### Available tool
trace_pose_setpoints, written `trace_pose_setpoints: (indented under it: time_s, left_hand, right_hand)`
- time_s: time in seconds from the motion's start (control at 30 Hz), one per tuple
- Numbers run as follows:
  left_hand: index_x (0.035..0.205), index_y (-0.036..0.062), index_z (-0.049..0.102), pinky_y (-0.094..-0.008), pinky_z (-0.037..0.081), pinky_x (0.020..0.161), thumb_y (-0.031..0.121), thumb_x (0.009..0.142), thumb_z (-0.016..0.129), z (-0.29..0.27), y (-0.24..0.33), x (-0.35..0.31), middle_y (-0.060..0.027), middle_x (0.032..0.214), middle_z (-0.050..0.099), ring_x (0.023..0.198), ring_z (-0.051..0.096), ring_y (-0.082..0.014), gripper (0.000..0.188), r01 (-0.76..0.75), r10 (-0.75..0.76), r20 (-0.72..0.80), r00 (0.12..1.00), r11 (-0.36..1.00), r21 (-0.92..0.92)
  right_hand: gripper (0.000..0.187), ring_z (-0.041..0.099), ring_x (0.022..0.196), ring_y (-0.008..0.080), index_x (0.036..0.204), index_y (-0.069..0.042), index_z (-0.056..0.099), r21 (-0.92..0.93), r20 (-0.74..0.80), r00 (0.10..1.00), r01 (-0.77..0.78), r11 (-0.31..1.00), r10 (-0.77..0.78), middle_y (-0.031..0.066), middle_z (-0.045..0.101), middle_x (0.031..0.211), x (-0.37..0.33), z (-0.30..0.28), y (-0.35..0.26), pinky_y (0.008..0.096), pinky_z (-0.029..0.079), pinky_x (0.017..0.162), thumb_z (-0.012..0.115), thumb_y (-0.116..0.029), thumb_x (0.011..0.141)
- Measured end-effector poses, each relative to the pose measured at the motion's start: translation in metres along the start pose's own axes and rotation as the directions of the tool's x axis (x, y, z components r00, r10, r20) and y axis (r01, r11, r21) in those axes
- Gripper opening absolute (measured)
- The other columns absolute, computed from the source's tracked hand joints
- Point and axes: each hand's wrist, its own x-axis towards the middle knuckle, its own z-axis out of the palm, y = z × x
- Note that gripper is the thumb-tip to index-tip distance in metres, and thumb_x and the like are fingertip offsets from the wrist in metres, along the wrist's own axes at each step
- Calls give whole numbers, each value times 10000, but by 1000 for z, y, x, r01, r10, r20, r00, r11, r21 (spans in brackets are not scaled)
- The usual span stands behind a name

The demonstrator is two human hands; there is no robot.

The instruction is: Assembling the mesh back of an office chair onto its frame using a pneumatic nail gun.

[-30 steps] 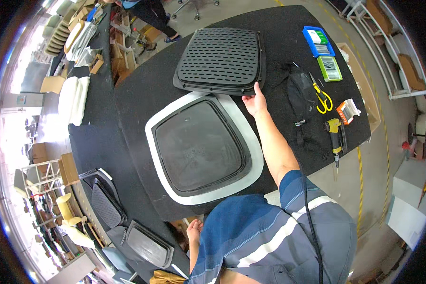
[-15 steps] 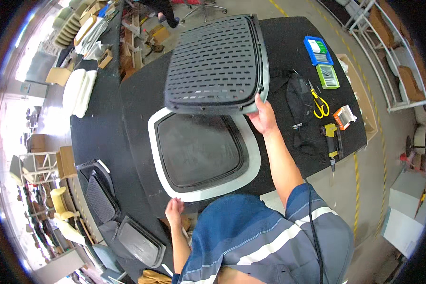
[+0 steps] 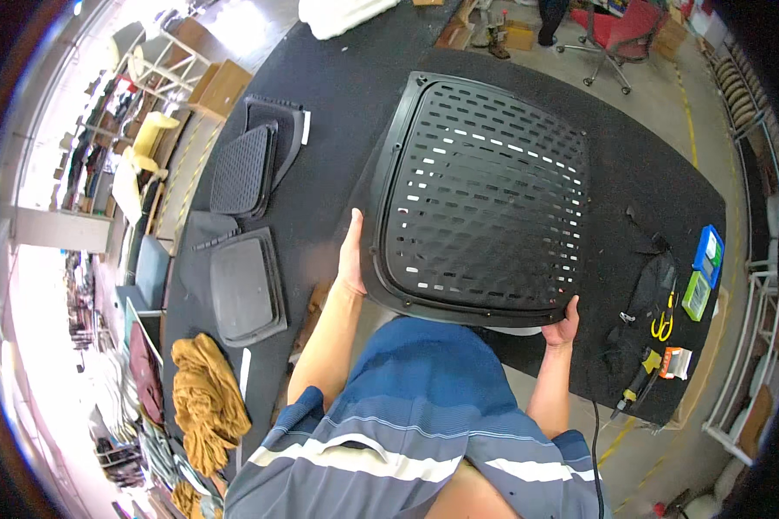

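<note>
A large black perforated seat panel [image 3: 485, 203] with rounded corners and a raised rim lies in front of me above the black table, covering most of what is under it. Along its left edge my left hand [image 3: 351, 259] holds the side, with a finger stretched up the edge and the rest partly hidden. My right hand [image 3: 562, 325] grips the near right corner, thumb at the rim and other fingers underneath. Only a sliver of the white-edged piece [image 3: 519, 330] shows below the panel's near edge.
Smaller black panels [image 3: 244, 169] [image 3: 247, 281] lie at the left, near a brown cloth [image 3: 206, 402]. On the right are yellow scissors [image 3: 663, 322], a power driver [image 3: 639, 381], an orange-white box [image 3: 675, 363], and blue [image 3: 708, 255] and green [image 3: 696, 296] boxes. A red chair [image 3: 619, 35] stands beyond.
The perforated panel has come down over the white-edged piece and turned. My left hand has moved from near that piece to the panel's left edge. The view has swung left.
</note>
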Motion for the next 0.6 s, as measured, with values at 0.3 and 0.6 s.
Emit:
trace_pose_setpoints:
  time_s: [0.3,0.6]
  left_hand:
    - [1270,-35,546,-384,515,921,417,1009,405,-2,18,-39,-172,1199,635,1047,639,-266,541,-115,119,-32,992,987,116]
    - [1272,-18,544,-389,541,885,592,973,375,6,6,-42,-163,1183,642,1019,657,-263,700,-235,242,-70,968,968,91]
  right_hand:
    - [504,478,1289,298,1352,-97,521,-148,-99,994,-58,987,43,100,522,1393,2,13,12,481,336,1109,574,-392,946]
    - [518,473,1295,305,1339,-95,542,-173,56,993,-96,980,107,100,514,1403,21,30,-20,509,333,1106,611,-393,920]
